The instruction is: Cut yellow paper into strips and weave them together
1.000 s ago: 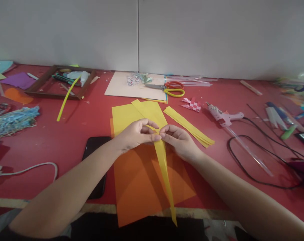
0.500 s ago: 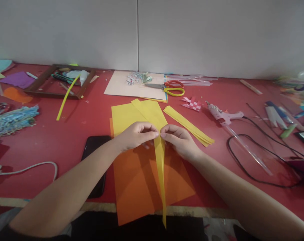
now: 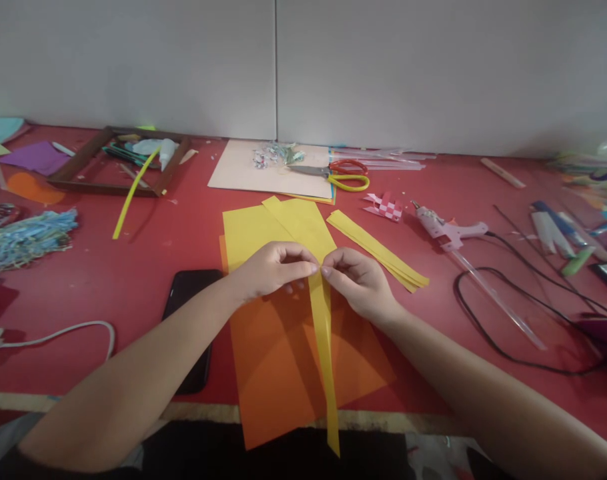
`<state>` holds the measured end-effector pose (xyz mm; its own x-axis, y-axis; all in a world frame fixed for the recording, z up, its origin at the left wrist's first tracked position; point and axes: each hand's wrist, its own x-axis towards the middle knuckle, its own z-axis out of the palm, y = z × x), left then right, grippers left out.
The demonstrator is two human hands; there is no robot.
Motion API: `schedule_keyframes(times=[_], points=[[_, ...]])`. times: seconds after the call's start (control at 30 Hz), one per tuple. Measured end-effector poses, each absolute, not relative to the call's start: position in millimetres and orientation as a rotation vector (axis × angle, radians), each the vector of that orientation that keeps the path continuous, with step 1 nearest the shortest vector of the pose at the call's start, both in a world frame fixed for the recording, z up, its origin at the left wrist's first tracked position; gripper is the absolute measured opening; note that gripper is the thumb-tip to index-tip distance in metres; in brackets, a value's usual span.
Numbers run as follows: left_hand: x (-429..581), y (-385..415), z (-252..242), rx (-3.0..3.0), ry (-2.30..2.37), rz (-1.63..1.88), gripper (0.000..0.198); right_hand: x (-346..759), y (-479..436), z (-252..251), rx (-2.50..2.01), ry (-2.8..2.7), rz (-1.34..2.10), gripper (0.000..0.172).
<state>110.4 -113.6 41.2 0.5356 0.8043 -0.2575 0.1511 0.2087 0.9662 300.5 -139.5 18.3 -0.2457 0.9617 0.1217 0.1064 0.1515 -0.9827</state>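
Note:
Between my two hands hangs a long yellow paper strip [image 3: 322, 333], its upper end pinched and its lower end reaching past the table's front edge. My left hand [image 3: 283, 268] closes thumb and finger on the strip's top from one side. From the other side my right hand [image 3: 358, 280] pinches the same end, fingertips almost touching. Beneath them lie a yellow paper sheet [image 3: 248, 230] and orange paper sheets [image 3: 268, 373]. Another loose yellow strip [image 3: 278, 212] rests on the yellow sheet. Right of it is a small stack of yellow strips [image 3: 373, 247].
A black phone [image 3: 196, 283] lies left of the paper. Behind are scissors [image 3: 308, 171] on a pale board [image 3: 238, 167]. A pink glue gun [image 3: 448, 233] with its black cord is at right. At back left sits a brown frame [image 3: 103, 189] with small items inside.
The strip's lower end has swung slightly right and turned more of its flat face toward me. The orange sheet's near end has shifted a little right. Both hands keep their pinch.

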Motion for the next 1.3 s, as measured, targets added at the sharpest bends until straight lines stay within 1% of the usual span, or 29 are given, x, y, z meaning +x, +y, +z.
schedule_keyframes(times=[0.43,0.73,0.9,1.13,1.3], points=[[110.7,-114.1,41.8,1.274,0.937,0.562,0.013,301.0,-141.2,17.0,-1.086,-1.531,1.19,0.012],[111.8,-114.8,42.6,1.285,0.962,0.574,0.015,300.4,-141.2,20.3,-1.092,-1.474,1.307,0.021],[111.8,-114.7,42.7,1.29,0.95,0.579,0.015,300.8,-141.5,18.7,-1.101,-1.491,1.264,0.024],[112.5,-114.9,43.2,1.276,0.955,0.582,0.015,301.1,-141.3,16.1,-1.086,-1.495,1.233,0.023],[111.4,-114.5,43.2,1.274,0.974,0.592,0.014,300.8,-142.0,15.9,-1.091,-1.495,1.202,0.025]])
